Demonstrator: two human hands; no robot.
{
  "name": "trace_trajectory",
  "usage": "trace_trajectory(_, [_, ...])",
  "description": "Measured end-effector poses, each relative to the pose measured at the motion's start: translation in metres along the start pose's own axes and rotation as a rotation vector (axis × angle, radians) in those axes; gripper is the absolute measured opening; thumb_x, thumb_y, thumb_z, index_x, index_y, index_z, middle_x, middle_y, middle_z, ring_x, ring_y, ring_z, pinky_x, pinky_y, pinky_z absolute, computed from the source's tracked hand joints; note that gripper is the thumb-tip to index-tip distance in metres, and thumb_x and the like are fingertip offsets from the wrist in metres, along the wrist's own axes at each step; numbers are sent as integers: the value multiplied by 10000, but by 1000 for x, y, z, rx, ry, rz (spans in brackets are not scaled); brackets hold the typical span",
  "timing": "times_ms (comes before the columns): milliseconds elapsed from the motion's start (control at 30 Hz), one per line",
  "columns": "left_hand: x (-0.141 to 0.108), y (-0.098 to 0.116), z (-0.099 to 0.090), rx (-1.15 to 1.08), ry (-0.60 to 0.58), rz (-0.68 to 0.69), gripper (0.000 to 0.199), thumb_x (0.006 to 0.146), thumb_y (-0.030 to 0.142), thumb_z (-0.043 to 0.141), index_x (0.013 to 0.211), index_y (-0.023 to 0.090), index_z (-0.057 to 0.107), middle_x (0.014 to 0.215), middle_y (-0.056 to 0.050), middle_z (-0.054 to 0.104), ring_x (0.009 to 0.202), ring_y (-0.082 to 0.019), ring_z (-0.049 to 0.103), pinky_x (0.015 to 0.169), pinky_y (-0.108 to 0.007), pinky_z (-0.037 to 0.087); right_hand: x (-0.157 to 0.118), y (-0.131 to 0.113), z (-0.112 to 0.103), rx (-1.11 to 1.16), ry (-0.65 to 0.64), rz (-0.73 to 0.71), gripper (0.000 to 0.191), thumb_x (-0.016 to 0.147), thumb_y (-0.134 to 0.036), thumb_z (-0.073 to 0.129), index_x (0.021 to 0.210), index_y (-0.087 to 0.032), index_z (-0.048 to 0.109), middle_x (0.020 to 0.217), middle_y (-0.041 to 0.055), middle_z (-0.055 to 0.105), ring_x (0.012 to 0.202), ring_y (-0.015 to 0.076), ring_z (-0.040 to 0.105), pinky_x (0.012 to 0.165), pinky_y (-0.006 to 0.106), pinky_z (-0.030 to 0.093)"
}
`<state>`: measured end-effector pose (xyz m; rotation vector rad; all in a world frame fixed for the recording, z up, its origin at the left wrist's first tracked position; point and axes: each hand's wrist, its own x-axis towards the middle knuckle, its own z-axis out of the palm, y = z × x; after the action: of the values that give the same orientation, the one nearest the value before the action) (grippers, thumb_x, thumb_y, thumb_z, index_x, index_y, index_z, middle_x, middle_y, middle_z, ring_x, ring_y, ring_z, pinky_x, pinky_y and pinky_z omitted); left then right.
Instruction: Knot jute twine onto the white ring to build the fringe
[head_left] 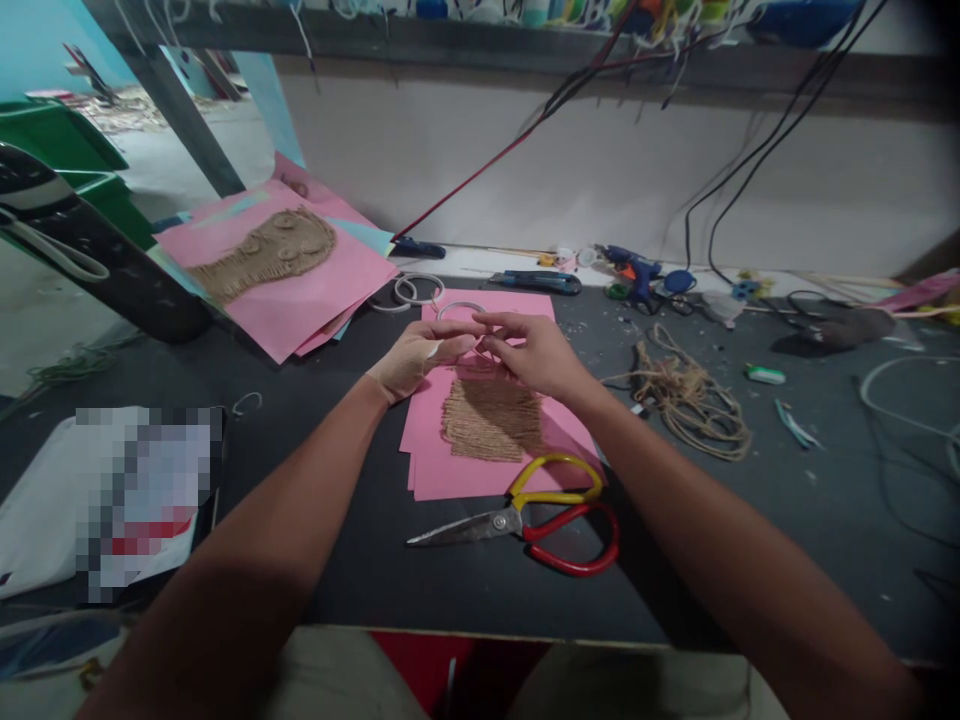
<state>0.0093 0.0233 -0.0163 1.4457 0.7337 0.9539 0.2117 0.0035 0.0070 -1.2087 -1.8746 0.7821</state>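
My left hand [431,355] and my right hand [529,350] meet above the upper part of a pink sheet [435,470]. Fingers on both hands are bent towards each other, their tips close together; whatever they pinch is too small to make out. Just below them, a block of brown twine rows [495,420] lies on the pink sheet. A pale ring [461,308] shows right behind my fingertips. Scissors [506,522] with one yellow and one red handle lie at the sheet's lower edge, blades pointing left.
Pink sheets with a twine shape [281,245] lie back left, near a black cylinder [82,250]. A twine coil [694,400] lies to the right. A cutter [536,282] and blue glue gun [634,275] lie along the back. A pouch [45,500] sits at left.
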Motion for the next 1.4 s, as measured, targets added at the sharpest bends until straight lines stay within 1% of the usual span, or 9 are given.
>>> trace_trajectory(100, [0,-1,1,-30,9,-22,405,776,429,811,1099,185,787,1169,-123,751,1118,-270,684,995,-390,543,0,0,0,-19,-12,16,376,905,-197,629,1269,-220,722,1063,75,780,806,198,688,776,369,555])
trace_trajectory(367, [1,-4,-1,-56,-13,-17,386,789,405,798,1110,191,782,1191,-112,736,1090,-246,682,955,-362,551,1,2,1,-60,-26,39,409,906,-184,601,1300,-218,705,998,70,788,763,191,687,707,348,562])
trace_trajectory(567, [1,-3,-1,-36,3,3,381,787,398,803,1108,194,784,1219,-105,725,1112,-245,670,970,-350,530,1,0,0,-77,-38,29,440,896,-180,613,1330,-195,681,993,75,788,794,196,699,735,346,571])
trace_trajectory(767, [1,-2,-2,-8,-9,1,442,792,435,795,1150,176,772,1178,-130,741,1089,-263,681,993,-394,516,-1,-2,-1,-78,-43,7,459,887,-187,635,1345,-189,664,1021,78,779,822,207,706,728,346,570])
trace_trajectory(900, [2,-4,-3,-47,-5,18,419,797,428,790,1155,211,771,1235,-119,723,1169,-271,652,1031,-402,495,-2,-6,-3,-53,-9,11,425,890,-234,646,1309,-163,671,1032,97,769,823,211,710,706,336,568])
trace_trajectory(1000, [3,-5,-2,-60,8,36,395,801,427,785,1139,223,776,1283,-107,702,1210,-274,630,1031,-392,491,-3,-9,-5,-20,-11,36,419,899,-256,642,1304,-148,652,954,97,761,773,203,706,660,320,556])
trace_trajectory(1067, [3,-4,-2,-61,19,39,394,798,428,788,1132,218,779,1304,-105,690,1182,-268,641,1004,-382,503,-3,-9,-5,0,-7,54,386,898,-268,649,1266,-151,649,921,92,751,755,200,702,629,310,546])
trace_trajectory(1233, [2,-2,-1,-40,4,23,430,814,432,774,1184,214,760,1288,-112,692,1110,-245,659,933,-349,520,0,-2,-5,46,53,99,220,885,-304,672,1046,-172,601,898,89,735,761,199,696,594,295,531])
trace_trajectory(1400, [1,-1,-1,-19,-16,54,451,812,431,774,1213,225,749,1291,-110,694,1213,-270,618,1034,-383,478,2,3,-5,61,56,56,131,886,-303,662,893,-192,592,888,76,721,770,189,688,612,297,533])
